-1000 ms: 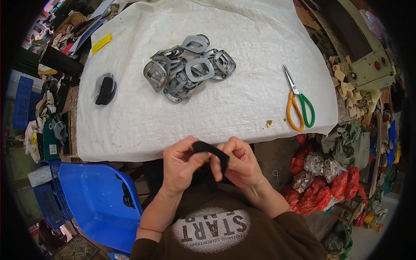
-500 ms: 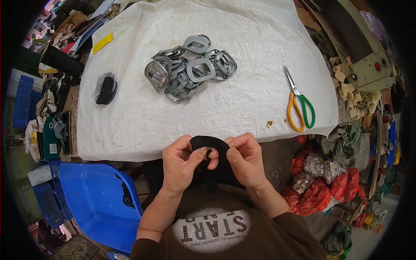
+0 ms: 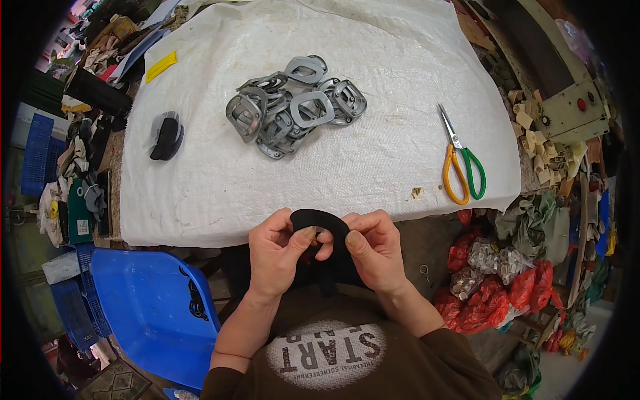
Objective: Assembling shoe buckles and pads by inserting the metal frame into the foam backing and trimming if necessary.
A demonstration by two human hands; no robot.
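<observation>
A black curved strip [image 3: 321,217], smooth and soft-looking, arches between my two hands just off the table's near edge. Its left end is pinched in my left hand [image 3: 272,252], the thumb pressing on the inner side. My right hand [image 3: 379,253] grips the other side, thumb in front and fingers bent behind. The strip's lower right part merges with the dark background, so its full length is hidden. Beyond the hands, a heap of grey metal buckle-like frames [image 3: 312,109] lies on the white woven sheet [image 3: 220,193].
Scissors [image 3: 456,157] with orange and green handles lie at the right. A black pad with clear plastic [image 3: 167,138] and a yellow packet [image 3: 161,66] are at the left. A blue tub [image 3: 140,307] stands lower left; red plastic bags [image 3: 487,300] sit lower right.
Both hands have dipped very slightly toward me, still holding the curved strip. The view has shifted a little; the things on the table lie as before.
</observation>
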